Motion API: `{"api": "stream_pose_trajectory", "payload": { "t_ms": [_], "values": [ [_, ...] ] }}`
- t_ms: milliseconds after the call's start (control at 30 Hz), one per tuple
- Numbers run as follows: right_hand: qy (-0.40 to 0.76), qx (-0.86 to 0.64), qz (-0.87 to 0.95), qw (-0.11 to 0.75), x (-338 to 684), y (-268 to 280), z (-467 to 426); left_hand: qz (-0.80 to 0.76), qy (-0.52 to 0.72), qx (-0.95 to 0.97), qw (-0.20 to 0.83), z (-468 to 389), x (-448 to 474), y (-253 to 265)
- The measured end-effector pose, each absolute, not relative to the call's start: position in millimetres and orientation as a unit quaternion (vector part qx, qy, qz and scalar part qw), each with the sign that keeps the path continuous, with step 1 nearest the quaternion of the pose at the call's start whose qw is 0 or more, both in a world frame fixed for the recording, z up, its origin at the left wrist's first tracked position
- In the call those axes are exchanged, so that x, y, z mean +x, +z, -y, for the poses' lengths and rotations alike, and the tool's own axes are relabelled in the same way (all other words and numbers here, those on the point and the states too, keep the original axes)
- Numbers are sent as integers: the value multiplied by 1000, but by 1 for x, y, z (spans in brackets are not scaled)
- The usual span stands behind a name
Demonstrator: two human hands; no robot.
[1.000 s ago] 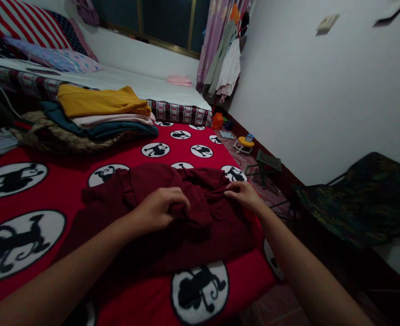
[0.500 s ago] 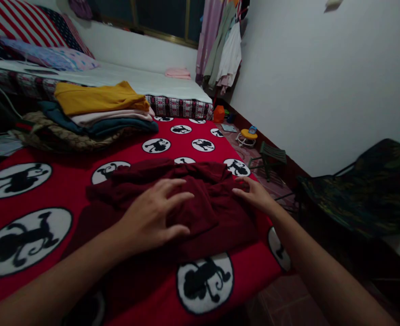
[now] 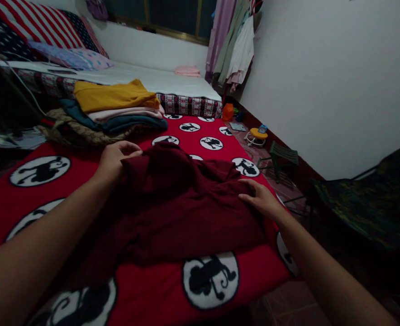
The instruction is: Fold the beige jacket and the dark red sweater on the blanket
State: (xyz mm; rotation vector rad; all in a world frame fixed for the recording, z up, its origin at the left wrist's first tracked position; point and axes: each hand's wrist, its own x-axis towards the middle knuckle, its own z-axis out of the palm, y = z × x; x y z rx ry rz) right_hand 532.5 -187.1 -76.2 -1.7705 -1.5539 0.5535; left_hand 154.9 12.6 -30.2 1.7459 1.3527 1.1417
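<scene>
A dark maroon garment [image 3: 186, 208], rumpled and partly folded, lies on a red blanket [image 3: 132, 280] printed with black monkeys in white circles. At its upper left, my left hand [image 3: 116, 160] pinches the cloth, and that part rises off the bed. My right hand [image 3: 259, 199] rests at the garment's right side, with a gap between thumb and fingers. Whether any cloth sits between those fingers is hard to see.
Beyond the garment, a stack of folded clothes [image 3: 118, 99], mustard on top, sits on a woven tan item [image 3: 71, 129]. A white-topped bed [image 3: 145, 77] stands behind. To the right are a yellow stool [image 3: 258, 134], a green folding stool [image 3: 283, 154] and a camouflage chair [image 3: 366, 208].
My left hand has moved up and left, taken hold of the garment's edge and lifted it. My right hand stays at the right side. The view has shifted slightly.
</scene>
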Motion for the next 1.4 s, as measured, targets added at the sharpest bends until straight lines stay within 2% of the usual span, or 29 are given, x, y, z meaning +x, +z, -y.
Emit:
{"api": "stream_pose_trajectory", "payload": {
  "t_ms": [100,200,267,367,500,633,800,1100,1233,1400],
  "values": [
    [203,-699,595,340,529,-69,194,-556,391,713,174,-10,136,-28],
    [224,-706,591,321,528,-63,203,-479,414,769,89,30,131,-16],
    [249,-693,597,317,528,-61,209,-403,378,827,103,62,131,-10],
    [299,-674,606,299,530,-58,215,-297,246,916,113,93,127,-14],
    [346,-662,615,253,529,-53,221,-299,85,945,105,95,114,-40],
    [349,-667,617,230,526,-48,226,-384,74,918,66,90,106,-59],
    [341,-677,606,243,520,-53,231,-424,76,902,27,99,108,-68],
    [311,-689,594,276,509,-54,232,-393,34,904,167,85,111,-58],
    [360,-677,564,305,515,-49,237,-373,61,887,264,81,103,-33],
    [436,-657,535,304,523,-43,247,-378,-6,861,339,92,95,-11]
  ]
}}
